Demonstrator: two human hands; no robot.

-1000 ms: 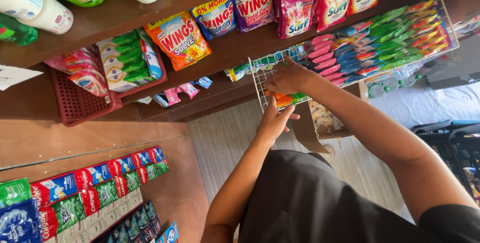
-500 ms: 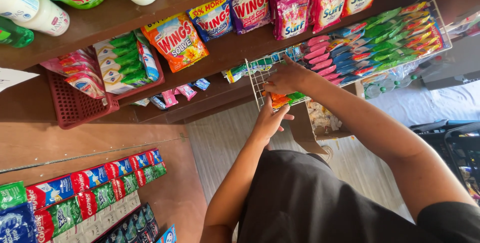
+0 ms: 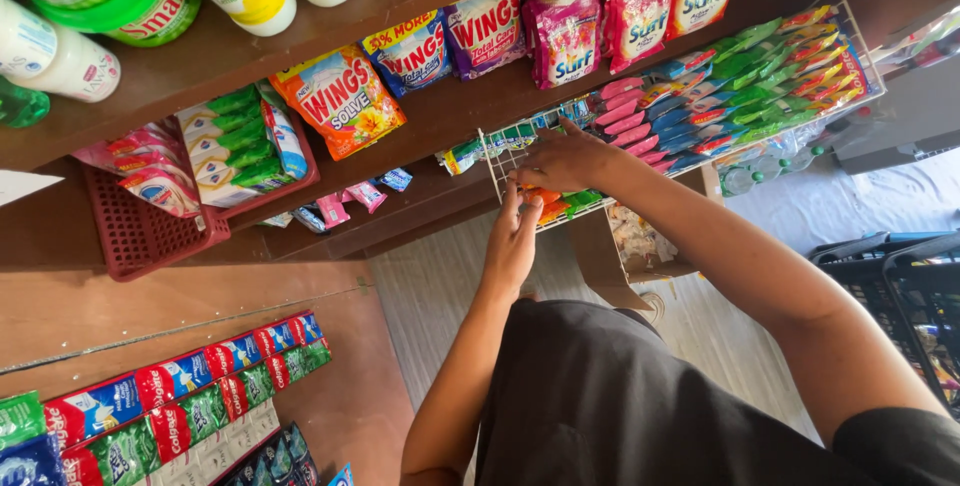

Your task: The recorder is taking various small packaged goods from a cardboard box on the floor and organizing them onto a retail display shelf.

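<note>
At the near end of the white wire rack (image 3: 497, 151), my right hand (image 3: 566, 158) grips the rim while my left hand (image 3: 514, 236) pinches orange and green sachets (image 3: 556, 202) inside it — mid-stocking, I judge — next they need seating level.

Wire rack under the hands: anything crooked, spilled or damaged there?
Nothing looks spilled or damaged. In the white wire rack the pink, blue and green sachets stand in tidy rows. Only the orange and green sachets at the near end, between the left hand and right hand, lie loose and unaligned.
</note>
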